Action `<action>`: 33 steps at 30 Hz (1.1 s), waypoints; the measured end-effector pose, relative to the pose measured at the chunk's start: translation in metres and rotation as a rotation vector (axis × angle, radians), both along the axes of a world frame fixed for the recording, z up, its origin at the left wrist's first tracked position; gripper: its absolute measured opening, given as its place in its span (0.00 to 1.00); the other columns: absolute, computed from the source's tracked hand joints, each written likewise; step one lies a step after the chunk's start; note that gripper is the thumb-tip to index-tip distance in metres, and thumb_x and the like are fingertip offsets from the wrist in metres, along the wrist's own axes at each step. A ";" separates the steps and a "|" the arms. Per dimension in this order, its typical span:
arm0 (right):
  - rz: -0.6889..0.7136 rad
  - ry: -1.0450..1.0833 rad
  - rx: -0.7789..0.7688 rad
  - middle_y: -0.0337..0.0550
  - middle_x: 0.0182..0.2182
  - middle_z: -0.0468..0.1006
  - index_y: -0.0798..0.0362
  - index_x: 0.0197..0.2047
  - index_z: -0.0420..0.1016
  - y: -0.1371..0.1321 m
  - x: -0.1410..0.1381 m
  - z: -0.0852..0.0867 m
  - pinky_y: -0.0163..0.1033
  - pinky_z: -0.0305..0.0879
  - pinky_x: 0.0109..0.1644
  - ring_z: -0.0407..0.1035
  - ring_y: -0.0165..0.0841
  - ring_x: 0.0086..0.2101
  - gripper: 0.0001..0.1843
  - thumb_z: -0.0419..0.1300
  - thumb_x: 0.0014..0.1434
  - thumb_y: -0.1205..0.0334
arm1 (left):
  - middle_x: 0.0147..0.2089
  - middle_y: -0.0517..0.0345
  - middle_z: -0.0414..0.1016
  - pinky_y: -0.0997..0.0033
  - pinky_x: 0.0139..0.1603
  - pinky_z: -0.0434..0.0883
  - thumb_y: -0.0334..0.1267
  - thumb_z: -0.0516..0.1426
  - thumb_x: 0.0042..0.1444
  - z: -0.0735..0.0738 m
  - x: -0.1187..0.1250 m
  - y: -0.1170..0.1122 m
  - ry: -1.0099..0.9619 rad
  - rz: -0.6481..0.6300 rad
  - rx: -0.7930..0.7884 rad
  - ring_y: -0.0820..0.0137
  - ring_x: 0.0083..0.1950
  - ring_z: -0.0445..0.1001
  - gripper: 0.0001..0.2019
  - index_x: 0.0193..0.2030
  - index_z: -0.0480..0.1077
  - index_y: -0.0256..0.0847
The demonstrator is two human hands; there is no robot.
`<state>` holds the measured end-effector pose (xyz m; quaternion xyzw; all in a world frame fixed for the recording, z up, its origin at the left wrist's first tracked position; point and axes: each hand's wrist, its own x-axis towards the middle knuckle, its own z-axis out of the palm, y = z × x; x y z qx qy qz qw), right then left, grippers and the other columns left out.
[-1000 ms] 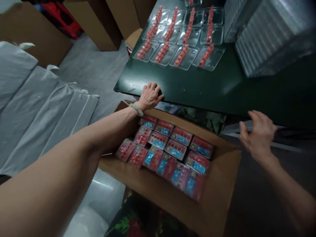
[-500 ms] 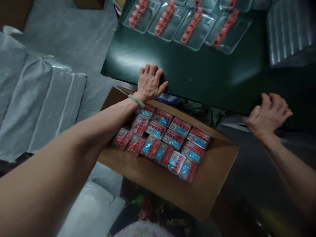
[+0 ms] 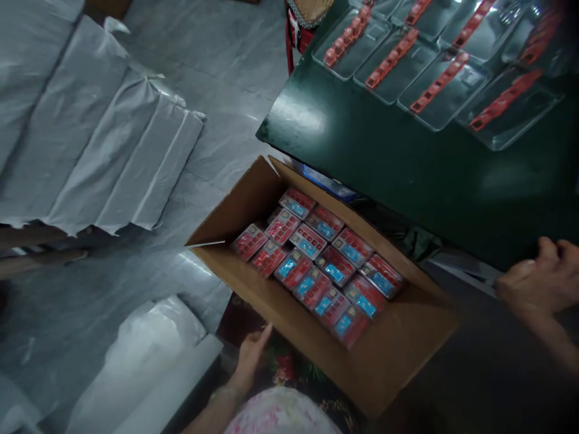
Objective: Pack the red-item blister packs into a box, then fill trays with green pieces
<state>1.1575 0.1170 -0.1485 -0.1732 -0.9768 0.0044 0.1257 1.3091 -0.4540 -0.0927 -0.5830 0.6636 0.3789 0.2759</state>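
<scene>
Below the green table [image 3: 384, 181], a cardboard box [image 3: 384, 355] holds rows of blister packs [image 3: 316, 259]; the left hand [image 3: 251, 355], fingers open and empty, is at its near wall, while the right hand [image 3: 538, 277] half-curls by the table edge, any hold unclear.

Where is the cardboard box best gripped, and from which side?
Likely grip the box by its near long wall's top edge, from the left hand side: that wall stands exposed, while the far wall sits under the table edge.
</scene>
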 end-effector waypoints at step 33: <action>0.017 0.131 -0.081 0.52 0.58 0.60 0.44 0.62 0.57 -0.018 -0.002 0.008 0.65 0.45 0.49 0.50 0.50 0.60 0.34 0.51 0.50 0.63 | 0.41 0.53 0.70 0.69 0.33 0.73 0.40 0.54 0.59 -0.056 -0.012 0.030 0.101 0.319 0.269 0.72 0.35 0.71 0.14 0.48 0.65 0.34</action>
